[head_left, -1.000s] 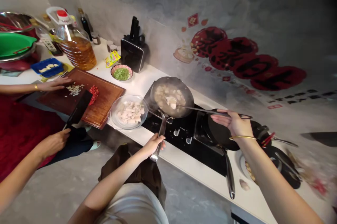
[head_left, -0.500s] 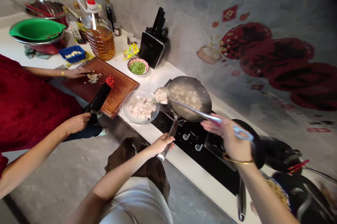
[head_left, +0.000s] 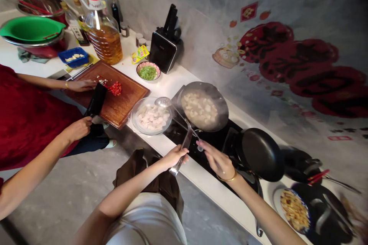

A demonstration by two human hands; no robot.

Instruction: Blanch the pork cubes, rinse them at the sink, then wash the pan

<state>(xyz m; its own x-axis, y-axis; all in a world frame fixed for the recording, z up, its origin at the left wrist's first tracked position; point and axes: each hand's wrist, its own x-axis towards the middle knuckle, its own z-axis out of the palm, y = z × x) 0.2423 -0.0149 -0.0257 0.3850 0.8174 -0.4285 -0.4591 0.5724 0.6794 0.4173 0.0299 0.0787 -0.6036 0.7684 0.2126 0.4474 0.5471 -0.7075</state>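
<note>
My left hand point(head_left: 174, 156) is closed around the metal handle point(head_left: 184, 147) of a dark wok point(head_left: 223, 112). Pale meat pieces point(head_left: 201, 109) sit in cloudy, steaming liquid inside the wok. My right hand point(head_left: 219, 160) grips the long handle of a slotted skimmer point(head_left: 163, 102), partly hidden behind the fingers. The skimmer's head is over the far right part of a clear glass bowl point(head_left: 137, 127). More pale meat pieces point(head_left: 153, 117) are heaped in that bowl, left of the wok.
A co-worker in red holds a black cleaver point(head_left: 96, 99) over a wooden cutting board point(head_left: 123, 110) with chopped red pepper point(head_left: 115, 88). Behind stand a green-filled bowl point(head_left: 148, 72), knife block point(head_left: 164, 51) and oil jug point(head_left: 105, 41). To the right are a black pan point(head_left: 262, 155) and plated food point(head_left: 295, 208).
My right hand has moved left and toward me with the skimmer. The meat in the skimmer has gone into the glass bowl. My left hand stays on the wok handle.
</note>
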